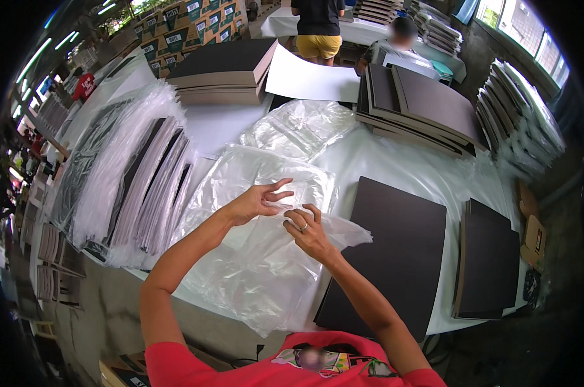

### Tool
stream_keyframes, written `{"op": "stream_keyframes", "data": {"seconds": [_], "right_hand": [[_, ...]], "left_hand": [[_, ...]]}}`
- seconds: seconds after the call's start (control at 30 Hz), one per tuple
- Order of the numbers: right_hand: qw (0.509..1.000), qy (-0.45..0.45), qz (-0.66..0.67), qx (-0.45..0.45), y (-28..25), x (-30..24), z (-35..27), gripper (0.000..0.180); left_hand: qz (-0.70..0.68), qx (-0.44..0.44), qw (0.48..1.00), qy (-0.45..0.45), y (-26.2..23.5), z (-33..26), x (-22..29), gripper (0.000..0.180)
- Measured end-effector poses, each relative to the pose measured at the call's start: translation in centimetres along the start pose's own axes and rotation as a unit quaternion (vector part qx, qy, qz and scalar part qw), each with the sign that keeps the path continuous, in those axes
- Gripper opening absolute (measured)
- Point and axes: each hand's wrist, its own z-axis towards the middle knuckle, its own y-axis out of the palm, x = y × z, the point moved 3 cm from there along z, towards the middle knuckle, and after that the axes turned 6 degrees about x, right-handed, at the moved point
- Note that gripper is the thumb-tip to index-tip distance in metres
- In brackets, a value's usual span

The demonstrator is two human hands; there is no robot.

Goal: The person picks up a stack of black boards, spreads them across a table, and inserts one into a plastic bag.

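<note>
A thin, clear plastic bag (pixel 256 258) hangs and lies crumpled across the table in front of me. My left hand (pixel 256 202) holds its upper edge between the thumb and lower fingers, while the upper fingers stretch out. Close beside it, my right hand (pixel 308 232), with a ring on one finger, pinches the same edge with curled fingers. A loose corner of the film sticks out past my right wrist. Under and beyond the bag lie more clear plastic bags (pixel 298 126). Right of my hands a large black board (pixel 398 242) lies flat, partly beneath my right forearm.
Bagged boards (pixel 153 187) stand packed in a row at left. Black board stacks (pixel 221 61) (pixel 427 97) sit at the back, with a white sheet (pixel 311 74) between. Smaller black boards (pixel 488 258) and wrapped stacks (pixel 517 109) are at right. Two people stand or sit beyond the table.
</note>
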Motion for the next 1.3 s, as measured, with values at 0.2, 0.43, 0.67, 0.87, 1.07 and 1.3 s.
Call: {"op": "stream_keyframes", "data": {"seconds": [0.2, 0.43, 0.67, 0.87, 1.07, 1.3], "right_hand": [[1.0, 0.016, -0.023, 0.011, 0.5, -0.2, 0.6, 0.033], [0.994, 0.017, 0.054, -0.097, 1.5, 0.1, 0.7, 0.02], [0.965, 0.104, -0.04, -0.238, 6.4, 2.1, -1.3, 0.036], [0.872, 0.249, -0.204, -0.369, 12.6, 10.1, -6.9, 0.035], [0.798, 0.362, -0.076, -0.476, 15.1, 22.5, -8.7, 0.036], [0.897, 0.324, 0.034, -0.298, 6.5, 15.1, -0.1, 0.045]], "left_hand": [[-0.113, 0.037, 0.992, -0.045, -0.2, 0.2, -0.1, 0.075], [-0.189, 0.102, 0.977, -0.01, -4.7, 1.0, -0.1, 0.077], [-0.003, 0.31, 0.904, 0.296, -25.3, -7.6, 13.8, 0.034], [0.183, 0.556, 0.745, 0.32, -26.8, -16.0, 16.6, 0.038], [0.242, 0.341, 0.883, 0.213, -8.5, -10.6, 8.1, 0.042], [0.163, 0.088, 0.973, 0.135, 6.0, -6.8, 0.6, 0.048]]}}
